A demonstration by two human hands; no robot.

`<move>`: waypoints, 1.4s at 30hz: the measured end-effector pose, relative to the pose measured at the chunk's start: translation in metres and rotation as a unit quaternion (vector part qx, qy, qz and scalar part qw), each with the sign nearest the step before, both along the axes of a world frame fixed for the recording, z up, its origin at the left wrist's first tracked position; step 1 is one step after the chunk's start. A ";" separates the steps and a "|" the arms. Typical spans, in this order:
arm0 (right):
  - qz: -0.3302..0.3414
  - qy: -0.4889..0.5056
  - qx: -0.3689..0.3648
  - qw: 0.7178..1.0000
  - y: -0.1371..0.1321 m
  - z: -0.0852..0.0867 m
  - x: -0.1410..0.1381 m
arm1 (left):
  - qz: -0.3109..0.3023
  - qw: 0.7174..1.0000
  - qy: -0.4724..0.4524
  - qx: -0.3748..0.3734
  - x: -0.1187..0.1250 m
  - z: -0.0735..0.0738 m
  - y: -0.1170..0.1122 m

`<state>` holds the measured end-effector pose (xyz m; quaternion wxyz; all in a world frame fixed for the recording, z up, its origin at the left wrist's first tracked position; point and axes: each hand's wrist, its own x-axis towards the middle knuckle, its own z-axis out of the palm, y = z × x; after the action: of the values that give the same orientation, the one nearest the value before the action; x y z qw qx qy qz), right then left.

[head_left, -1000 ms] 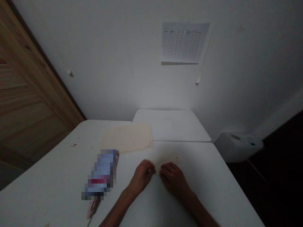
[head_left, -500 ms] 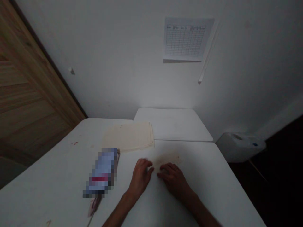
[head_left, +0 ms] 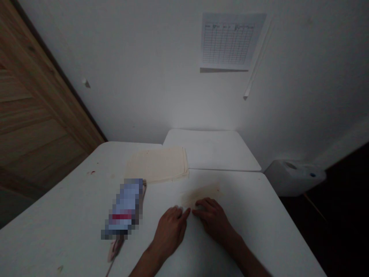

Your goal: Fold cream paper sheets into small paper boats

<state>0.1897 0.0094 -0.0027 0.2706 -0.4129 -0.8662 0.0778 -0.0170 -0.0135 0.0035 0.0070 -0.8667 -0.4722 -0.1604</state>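
Note:
A thin, see-through beige sheet lies on the white table in front of my hands. My left hand is at its near left edge, fingers curled and thumb pointing right. Something small and whitish shows at the left fingertips, too unclear to name. Opposite it, my right hand rests at the sheet's near edge with bent fingers drawn toward the thumb. A pale bit shows there too; what the fingers hold is mostly hidden. The two thumbs are close together. Farther off to the left lies a flat stack of cream sheets.
A blurred-out blue and pink object lies left of my hands, with a pinkish piece below it. The white table meets a white wall bearing a printed chart. A white box stands beyond the right edge.
My left hand has moved toward me and its thumb now reaches farther right. More of the beige sheet shows. My right hand has hardly moved.

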 end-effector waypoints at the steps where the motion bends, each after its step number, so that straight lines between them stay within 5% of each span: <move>1: 0.000 0.001 0.000 1.000 0.000 0.000 0.000 | 0.000 1.000 0.000 -0.001 0.000 0.000 0.000; 10: 0.000 0.000 0.001 1.000 0.000 0.001 -0.001 | 0.010 0.999 0.019 -0.030 0.002 0.006 0.001; 23: -0.003 -0.002 -0.011 1.000 0.001 -0.003 0.000 | 0.103 0.994 0.023 0.012 -0.005 -0.001 -0.002; 42: 0.001 -0.010 -0.006 1.000 0.001 -0.003 0.000 | 0.110 0.992 0.024 0.053 -0.002 -0.009 -0.004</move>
<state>0.1892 0.0108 -0.0054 0.2595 -0.4140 -0.8689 0.0791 -0.0191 -0.0176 -0.0059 0.0814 -0.8118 -0.5549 -0.1625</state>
